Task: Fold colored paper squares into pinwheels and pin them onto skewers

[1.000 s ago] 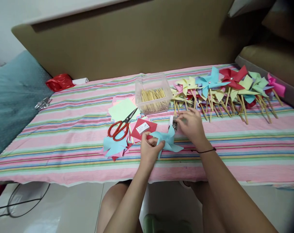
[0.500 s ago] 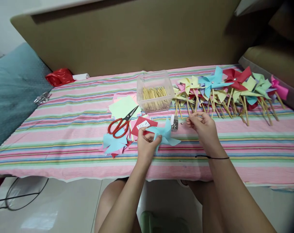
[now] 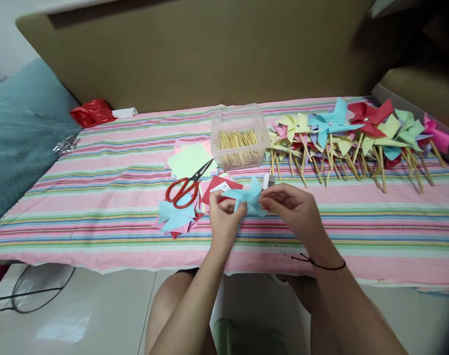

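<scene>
My left hand (image 3: 226, 219) pinches a light blue paper pinwheel (image 3: 249, 198) between thumb and fingers, its blades folded in. Close against the pinwheel's right side is my right hand (image 3: 293, 207), fingertips pressed together; whatever is in them is too small to make out. Just behind the fingertips stands a small clear box with a white label (image 3: 269, 181), partly covered by the hand. To the left lie red-handled scissors (image 3: 189, 187), on top of cut blue paper (image 3: 175, 215). Red paper squares (image 3: 224, 185) lie behind my left hand.
A clear plastic bin (image 3: 241, 121) holds many short wooden sticks (image 3: 241, 148). Finished pinwheels on sticks (image 3: 330, 123) are heaped at the right. Pale green paper (image 3: 189, 160) is stacked left of the bin. A red plastic bag (image 3: 93, 113) and metal clips (image 3: 66, 146) lie far left on the striped cloth (image 3: 109, 207).
My right hand has moved left from beside the small clear box to the pinwheel's right blade. My left hand keeps the pinwheel in nearly the same place.
</scene>
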`<control>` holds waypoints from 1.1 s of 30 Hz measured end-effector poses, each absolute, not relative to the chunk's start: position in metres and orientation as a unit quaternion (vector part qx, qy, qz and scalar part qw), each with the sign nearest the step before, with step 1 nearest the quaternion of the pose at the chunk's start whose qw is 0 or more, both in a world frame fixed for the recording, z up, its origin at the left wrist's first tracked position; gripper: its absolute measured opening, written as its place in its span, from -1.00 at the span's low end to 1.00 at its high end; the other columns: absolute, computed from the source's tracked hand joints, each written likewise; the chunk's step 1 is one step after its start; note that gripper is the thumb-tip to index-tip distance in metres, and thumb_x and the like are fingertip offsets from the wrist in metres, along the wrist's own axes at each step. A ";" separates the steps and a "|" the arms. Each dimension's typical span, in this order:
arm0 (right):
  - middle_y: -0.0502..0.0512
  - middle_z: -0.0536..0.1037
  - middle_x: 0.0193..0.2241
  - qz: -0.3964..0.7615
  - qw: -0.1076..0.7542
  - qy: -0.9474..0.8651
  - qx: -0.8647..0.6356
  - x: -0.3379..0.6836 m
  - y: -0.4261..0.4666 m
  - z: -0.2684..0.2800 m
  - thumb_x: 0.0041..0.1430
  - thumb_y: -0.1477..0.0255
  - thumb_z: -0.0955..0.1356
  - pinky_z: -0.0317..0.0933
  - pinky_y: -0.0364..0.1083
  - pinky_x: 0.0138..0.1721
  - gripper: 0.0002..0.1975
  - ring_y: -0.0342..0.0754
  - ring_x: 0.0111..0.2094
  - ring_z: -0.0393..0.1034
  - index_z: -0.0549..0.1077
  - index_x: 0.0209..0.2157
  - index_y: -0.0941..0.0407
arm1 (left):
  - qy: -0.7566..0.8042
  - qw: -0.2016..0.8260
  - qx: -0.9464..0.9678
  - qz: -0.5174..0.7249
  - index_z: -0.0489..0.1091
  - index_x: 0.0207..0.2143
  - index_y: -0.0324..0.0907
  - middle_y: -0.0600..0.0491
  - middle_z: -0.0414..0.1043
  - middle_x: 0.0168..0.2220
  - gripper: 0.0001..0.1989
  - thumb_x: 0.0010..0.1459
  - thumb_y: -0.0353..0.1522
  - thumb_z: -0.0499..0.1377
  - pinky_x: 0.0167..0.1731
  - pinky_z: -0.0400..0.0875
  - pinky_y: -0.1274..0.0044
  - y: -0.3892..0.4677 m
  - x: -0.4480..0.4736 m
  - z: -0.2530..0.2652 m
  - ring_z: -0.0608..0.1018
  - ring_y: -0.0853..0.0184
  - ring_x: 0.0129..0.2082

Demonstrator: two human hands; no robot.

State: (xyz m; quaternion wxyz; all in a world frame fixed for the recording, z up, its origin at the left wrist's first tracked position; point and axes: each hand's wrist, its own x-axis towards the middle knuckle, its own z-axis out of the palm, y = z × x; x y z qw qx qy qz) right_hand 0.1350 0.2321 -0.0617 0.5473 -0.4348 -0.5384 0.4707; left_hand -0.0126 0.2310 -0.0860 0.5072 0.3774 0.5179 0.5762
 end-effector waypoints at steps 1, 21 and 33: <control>-0.02 0.53 -0.54 0.475 0.540 -0.541 -0.435 0.129 0.231 -0.063 0.01 0.42 0.45 0.36 -0.09 -0.41 -0.92 -0.10 -0.48 0.45 0.52 -0.39 0.07 | 0.519 0.505 0.377 0.578 0.05 -0.23 -0.09 0.29 0.39 -0.63 -0.53 -0.10 -0.41 0.29 -0.55 0.20 0.64 0.231 -0.013 -0.086 0.36 0.50 -0.65; -0.05 0.54 -0.48 0.335 0.533 -0.597 -0.497 0.116 0.231 -0.071 0.04 0.51 0.43 0.14 -0.11 -0.38 -0.93 -0.10 -0.41 0.32 0.54 -0.46 0.05 | 0.467 0.480 0.408 0.620 0.09 -0.22 -0.08 0.27 0.46 -0.58 -0.53 -0.09 -0.45 0.31 -0.41 0.32 0.59 0.231 -0.016 -0.080 0.47 0.46 -0.56; 0.03 0.36 -0.37 0.276 0.527 -0.630 -0.499 0.118 0.233 -0.074 0.05 0.43 0.44 0.18 0.03 -0.15 -0.95 0.01 -0.23 0.30 0.58 -0.46 -0.01 | 0.460 0.497 0.409 0.611 0.07 -0.22 -0.09 0.25 0.45 -0.58 -0.53 -0.09 -0.43 0.31 -0.42 0.32 0.59 0.231 -0.015 -0.077 0.45 0.46 -0.56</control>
